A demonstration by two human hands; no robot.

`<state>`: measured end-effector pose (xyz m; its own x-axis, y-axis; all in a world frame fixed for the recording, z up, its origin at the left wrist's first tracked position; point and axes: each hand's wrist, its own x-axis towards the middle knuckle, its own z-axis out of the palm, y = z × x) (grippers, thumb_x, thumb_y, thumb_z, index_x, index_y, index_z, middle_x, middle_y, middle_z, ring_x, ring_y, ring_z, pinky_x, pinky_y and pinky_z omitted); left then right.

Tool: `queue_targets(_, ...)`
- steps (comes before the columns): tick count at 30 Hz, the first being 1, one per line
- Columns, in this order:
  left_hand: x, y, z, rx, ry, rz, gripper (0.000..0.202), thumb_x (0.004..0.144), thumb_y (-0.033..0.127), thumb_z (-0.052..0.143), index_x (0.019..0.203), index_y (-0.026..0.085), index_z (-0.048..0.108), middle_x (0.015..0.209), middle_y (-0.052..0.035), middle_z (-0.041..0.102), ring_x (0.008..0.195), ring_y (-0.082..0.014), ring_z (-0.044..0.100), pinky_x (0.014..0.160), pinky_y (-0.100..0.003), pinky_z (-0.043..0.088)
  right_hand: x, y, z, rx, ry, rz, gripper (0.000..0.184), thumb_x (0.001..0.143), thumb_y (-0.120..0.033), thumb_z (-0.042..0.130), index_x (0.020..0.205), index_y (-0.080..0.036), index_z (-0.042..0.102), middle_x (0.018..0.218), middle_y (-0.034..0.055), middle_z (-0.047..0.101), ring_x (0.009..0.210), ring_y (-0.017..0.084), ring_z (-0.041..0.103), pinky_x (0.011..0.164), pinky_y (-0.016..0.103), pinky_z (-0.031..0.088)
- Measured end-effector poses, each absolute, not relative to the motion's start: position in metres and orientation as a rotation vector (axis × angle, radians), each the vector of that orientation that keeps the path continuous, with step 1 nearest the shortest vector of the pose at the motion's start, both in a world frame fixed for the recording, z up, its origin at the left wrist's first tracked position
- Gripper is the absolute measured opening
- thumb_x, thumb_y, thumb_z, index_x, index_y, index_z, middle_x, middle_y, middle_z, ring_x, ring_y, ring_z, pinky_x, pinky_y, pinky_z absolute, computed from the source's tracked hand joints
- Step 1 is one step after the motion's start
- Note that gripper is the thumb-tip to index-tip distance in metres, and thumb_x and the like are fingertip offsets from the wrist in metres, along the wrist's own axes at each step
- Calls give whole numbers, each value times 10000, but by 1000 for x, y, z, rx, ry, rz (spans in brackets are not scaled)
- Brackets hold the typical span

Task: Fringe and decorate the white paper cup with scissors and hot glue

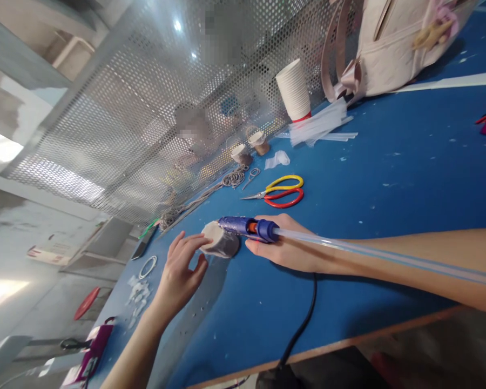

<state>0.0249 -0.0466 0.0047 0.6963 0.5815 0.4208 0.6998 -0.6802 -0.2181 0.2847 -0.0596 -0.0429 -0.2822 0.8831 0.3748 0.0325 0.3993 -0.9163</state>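
Observation:
My right hand [285, 243] is wrapped round a blue hot glue gun [237, 224], with a long clear glue stick [368, 248] running out of its back over my forearm. The gun's nozzle end is at the rim of a small cup [227, 246], whose pale round face is turned up and towards the left. My left hand [186, 265] has its fingers apart, and the fingertips touch or nearly touch the cup's left edge. A black cord [303, 324] hangs below my right wrist over the table edge.
Scissors [283, 192] with yellow and red handles lie beyond the gun. Behind them are cord [235, 176], two small cups [259, 142], glue sticks [322, 121], stacked paper cups [295, 89] and a pale bag [392, 48]. A perforated metal screen [146, 108] borders the blue table [409, 183].

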Motion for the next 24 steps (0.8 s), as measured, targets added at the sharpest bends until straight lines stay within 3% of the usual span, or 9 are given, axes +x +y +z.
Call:
queue_targets(4, 22, -47, 6, -2596, -1103, -452, 273, 898, 167, 484, 1158, 219, 548, 1061, -60, 708, 1002, -201, 676, 1056, -499, 420, 284, -59, -45, -826, -1641, 1031, 88, 787, -252, 561, 737, -188, 529, 654, -60, 531, 590, 109, 420, 554, 218, 331)
queue_targets(9, 23, -39, 0, -2634, -975, -408, 225, 923, 257, 541, 1138, 200, 574, 1073, -92, 712, 1052, -227, 660, 1053, -512, 410, 285, -61, -43, -837, -1648, 1026, 137, 788, -237, 559, 686, -192, 480, 609, -76, 481, 560, 95, 379, 544, 215, 313)
queue_targets(15, 22, -26, -11, -2730, -793, -557, 43, 905, 196, 568, 878, 190, 600, 820, -28, 724, 868, -174, 696, 1019, -438, 464, 284, -59, -42, -854, -1646, 1058, 132, 790, -263, 559, 694, -199, 495, 605, -67, 478, 560, 108, 385, 549, 234, 324)
queue_targets(19, 24, -27, -16, -2762, -827, -593, 48, 895, 187, 574, 850, 190, 591, 792, -14, 697, 803, -155, 685, 1005, -443, 487, 285, -62, -40, -870, -1632, 1069, 152, 798, -252, 539, 666, -234, 466, 596, -46, 482, 556, 138, 400, 551, 270, 332)
queue_targets(24, 22, -22, -29, -2655, -865, -639, 103, 888, 304, 606, 878, 206, 575, 724, 11, 669, 739, -167, 685, 965, -456, 517, 288, -66, -39, -862, -1621, 1079, 217, 803, -232, 531, 616, -255, 423, 546, -33, 454, 510, 150, 357, 505, 296, 302)
